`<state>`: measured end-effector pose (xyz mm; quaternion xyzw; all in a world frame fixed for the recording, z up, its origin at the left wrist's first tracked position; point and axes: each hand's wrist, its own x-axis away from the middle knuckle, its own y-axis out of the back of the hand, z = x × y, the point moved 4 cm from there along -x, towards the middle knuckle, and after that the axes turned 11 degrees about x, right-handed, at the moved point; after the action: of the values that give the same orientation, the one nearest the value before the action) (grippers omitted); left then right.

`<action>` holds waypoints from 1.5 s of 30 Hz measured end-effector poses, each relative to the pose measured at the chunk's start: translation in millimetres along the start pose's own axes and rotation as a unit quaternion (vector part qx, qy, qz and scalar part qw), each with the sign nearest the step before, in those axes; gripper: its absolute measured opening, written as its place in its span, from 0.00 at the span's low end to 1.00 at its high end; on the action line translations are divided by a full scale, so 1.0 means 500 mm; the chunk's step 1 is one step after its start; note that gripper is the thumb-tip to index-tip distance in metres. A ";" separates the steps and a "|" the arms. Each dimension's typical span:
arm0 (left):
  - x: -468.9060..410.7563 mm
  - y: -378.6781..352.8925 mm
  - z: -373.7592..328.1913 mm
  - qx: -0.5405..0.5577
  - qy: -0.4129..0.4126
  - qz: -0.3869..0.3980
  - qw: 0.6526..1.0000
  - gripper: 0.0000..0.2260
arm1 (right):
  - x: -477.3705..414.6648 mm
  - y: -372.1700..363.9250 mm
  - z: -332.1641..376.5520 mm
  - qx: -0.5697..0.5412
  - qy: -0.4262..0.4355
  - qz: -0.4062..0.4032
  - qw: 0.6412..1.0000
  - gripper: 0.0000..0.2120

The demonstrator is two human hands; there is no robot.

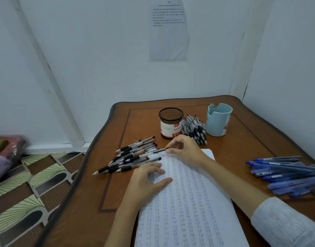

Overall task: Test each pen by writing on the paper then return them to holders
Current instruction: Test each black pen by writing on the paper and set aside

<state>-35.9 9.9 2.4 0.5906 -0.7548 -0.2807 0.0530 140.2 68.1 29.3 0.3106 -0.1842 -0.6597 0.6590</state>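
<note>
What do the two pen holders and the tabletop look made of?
Black holder: wire mesh, likely metal, see-through lattice with a paper label wrapped round. Blue holder: smooth, matte, opaque wall, plastic or ceramic, cannot tell. Tabletop: brown wood or veneer, glossy sheen.

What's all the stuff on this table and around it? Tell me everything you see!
table: one, brown wood, under everything
paper: one, white with rows of writing, table's near side
mesh holder: one, black with a red-white label, far middle
cup holder: one, light blue, right of the mesh holder
black pens: two heaps, too many to count; left of the paper, and between the holders
blue pens: one heap, right side
wall sheet: one, white, printed, far wall
bundle: pink-purple, blurred, left edge
left hand: flat on the paper
right hand: pinches one black pen
</note>
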 end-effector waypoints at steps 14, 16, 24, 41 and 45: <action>0.004 0.003 -0.013 0.018 0.008 0.006 1.000 0.15 | 0.061 0.141 -0.019 -0.482 -0.123 -0.147 0.855 0.06; 0.004 0.002 -0.012 0.015 0.007 0.007 1.000 0.14 | 0.073 0.142 -0.036 -0.537 -0.168 -0.140 0.815 0.08; 0.008 0.001 -0.008 0.025 -0.001 -0.004 1.000 0.14 | 0.114 0.156 -0.059 -0.610 -0.170 -0.078 0.770 0.07; 0.008 0.001 -0.008 0.036 -0.012 -0.014 0.999 0.13 | 0.147 0.124 -0.110 -0.320 -0.238 -0.080 0.913 0.12; 0.007 0.000 -0.009 0.034 -0.012 -0.013 0.999 0.12 | 0.147 0.115 -0.091 -0.227 -0.182 -0.117 0.950 0.16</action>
<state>-35.1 5.0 5.5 0.5983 -0.7566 -0.2629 0.0200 217.9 -0.2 21.2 0.0475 -0.1089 -0.8017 0.5857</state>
